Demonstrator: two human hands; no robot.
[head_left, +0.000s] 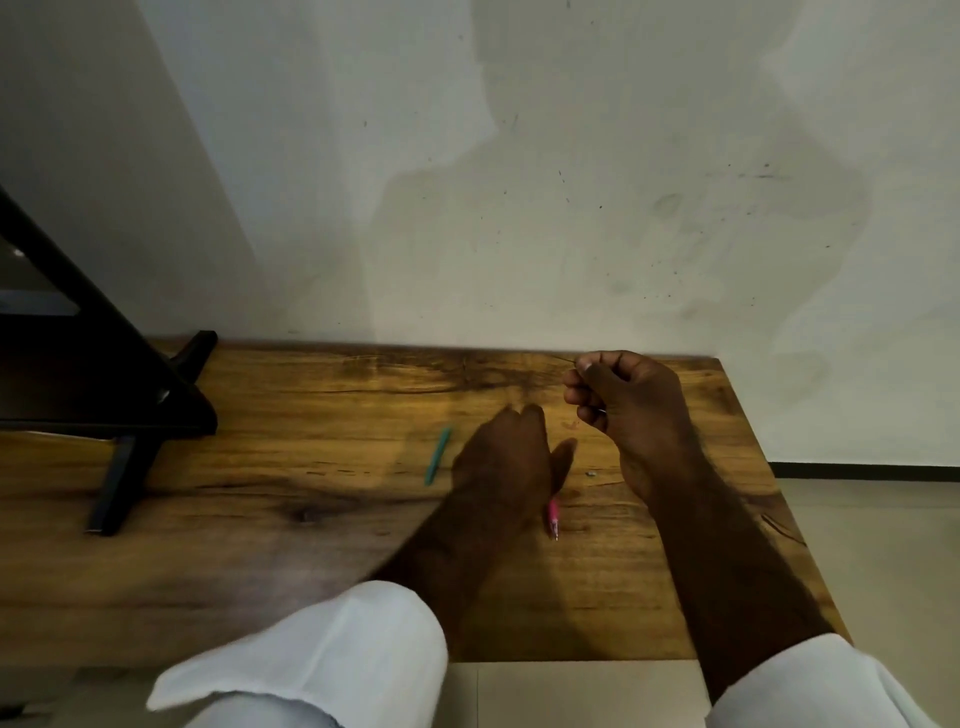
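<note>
My right hand (631, 410) is raised over the far right part of the wooden table (291, 467). Its fingers are curled and its thumb and forefinger pinch a thin dark rod (570, 360), perhaps a pen refill, whose tip pokes out to the left. My left hand (506, 457) is blurred and hovers low over the table's middle with fingers extended forward, holding nothing I can see. A pink pen (553, 517) lies on the table, partly hidden under my left wrist. A teal pen part (437, 457) lies just left of my left hand.
A tiny grey piece (590, 473) lies on the wood between my hands. A black stand (130, 415) with angled legs occupies the table's left end. The table backs onto a white wall (519, 208). The floor drops away past the right edge.
</note>
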